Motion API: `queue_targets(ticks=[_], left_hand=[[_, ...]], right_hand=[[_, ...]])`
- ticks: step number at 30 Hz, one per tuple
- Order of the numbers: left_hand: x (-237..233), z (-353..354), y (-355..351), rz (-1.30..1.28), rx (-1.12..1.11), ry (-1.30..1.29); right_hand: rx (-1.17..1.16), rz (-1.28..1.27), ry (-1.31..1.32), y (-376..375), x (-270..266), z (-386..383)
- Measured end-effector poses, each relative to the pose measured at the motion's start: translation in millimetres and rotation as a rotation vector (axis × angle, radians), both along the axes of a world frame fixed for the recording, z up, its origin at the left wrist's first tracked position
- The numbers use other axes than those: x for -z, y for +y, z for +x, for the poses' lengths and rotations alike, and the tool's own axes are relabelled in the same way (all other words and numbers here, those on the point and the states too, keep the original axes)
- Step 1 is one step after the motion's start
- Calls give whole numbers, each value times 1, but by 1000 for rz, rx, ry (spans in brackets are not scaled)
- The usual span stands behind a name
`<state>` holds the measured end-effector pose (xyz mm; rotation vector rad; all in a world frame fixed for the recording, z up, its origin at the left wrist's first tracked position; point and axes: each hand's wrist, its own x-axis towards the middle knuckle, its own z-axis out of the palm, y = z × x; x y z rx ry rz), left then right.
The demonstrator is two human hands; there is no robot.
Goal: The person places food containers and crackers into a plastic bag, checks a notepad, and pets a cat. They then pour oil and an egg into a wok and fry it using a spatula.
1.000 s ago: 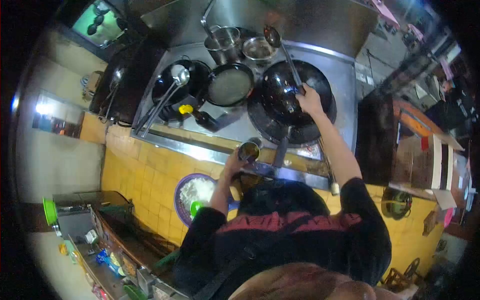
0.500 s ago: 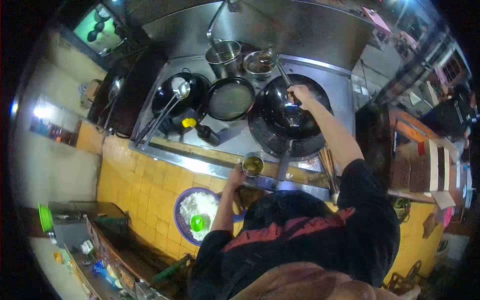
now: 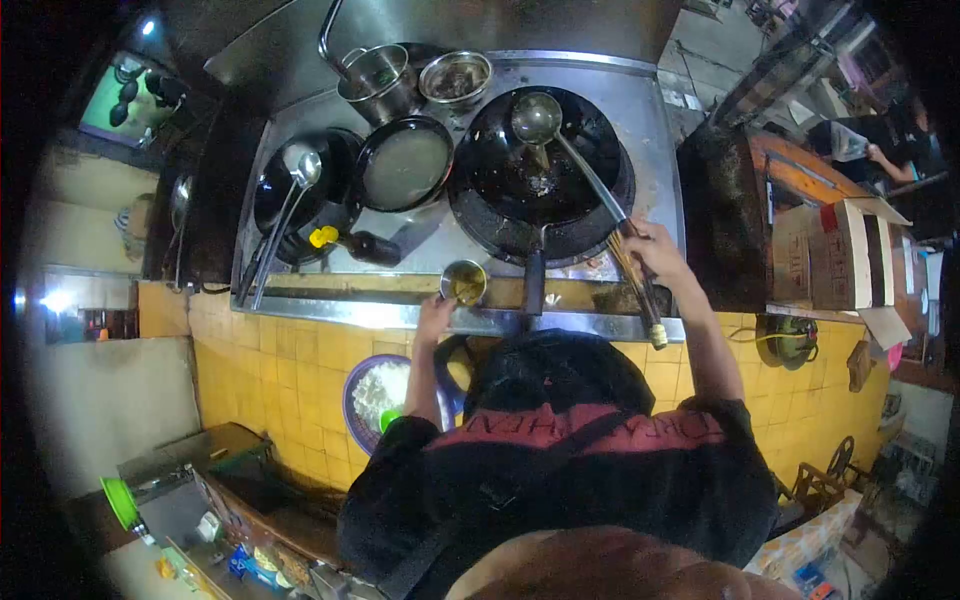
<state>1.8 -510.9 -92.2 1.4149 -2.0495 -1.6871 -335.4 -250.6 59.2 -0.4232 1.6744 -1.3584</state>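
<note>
1. Ladle handle gripped by right hand, fingers wrapped tight, at stove's front edge; bowl held over wok.
2. Cup on front ledge clasped by left hand.
3. Pan crowded against wok's left rim.

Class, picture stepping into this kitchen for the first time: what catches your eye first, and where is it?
The large round black wok dominates the steel stove, a long-handled metal ladle lying across it, handle in the right hand. At the stove's front edge the left hand holds a small metal cup; below, against yellow tiles, sits a purple bowl of white rice.
</note>
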Motion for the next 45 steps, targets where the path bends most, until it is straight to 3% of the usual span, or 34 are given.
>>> queue_targets(ticks=[3, 4, 7, 8, 10, 11, 13, 16, 18, 21, 24, 26, 28, 31, 32, 33, 38, 41, 42, 43, 44, 45], left_hand=[[4, 7, -7, 28, 28, -12], [16, 15, -7, 2, -10, 130], [-6, 18, -1, 118, -138, 133], [-9, 23, 0, 115, -148, 136], [-13, 32, 3, -238, 44, 303], [-23, 32, 5, -242, 39, 304], [-57, 29, 14, 123, -254, 196], [-74, 30, 14, 153, -291, 172], [-81, 31, 15, 176, -305, 209], [-95, 33, 17, 192, -295, 246], [-92, 41, 17, 182, -247, 247], [-97, 37, 14, 178, -202, 255], [-119, 29, 19, 58, -147, 236], [-131, 3, 16, 19, -138, 326], [-131, -4, 9, -18, -15, 317], [-135, -17, 8, -4, 20, 309], [-169, -98, 23, -201, 349, 264], [-193, -146, 60, -213, 419, 489], [-202, -156, 71, -240, 453, 365], [-202, -165, 82, -243, 477, 338], [-201, -177, 93, -172, 469, 394], [-201, -189, 105, -99, 457, 442]], right_hand=[[52, 5, -29, 4, 0, 12], [80, -6, -60, 1, -1, 12], [63, -38, -66, -15, -8, 3], [87, -158, -273, -25, -14, 0], [57, -193, -259, -56, -14, -12], [36, -228, -244, -73, -14, -19], [-47, -271, -100, -116, -18, -24], [-117, -230, 95, -177, 0, -37], [-16, 5, 990, -201, 7, -33], [108, 13, 1146, -187, 28, -30], [171, -20, 916, -111, 28, 1], [268, -268, 998, -45, 49, 21], [214, -46, 899, 18, 36, 48], [345, 87, 862, 96, 73, 74], [430, 76, 541, 116, 69, 85], [515, 53, 222, 131, 66, 92], [600, 200, 105, 181, 78, 92], [589, 57, -17, 212, 112, 87], [605, 194, -14, 210, 97, 88], [514, 147, 18, 238, 153, 83], [490, 272, 4, 229, 122, 85], [432, 295, 21, 236, 129, 85]])
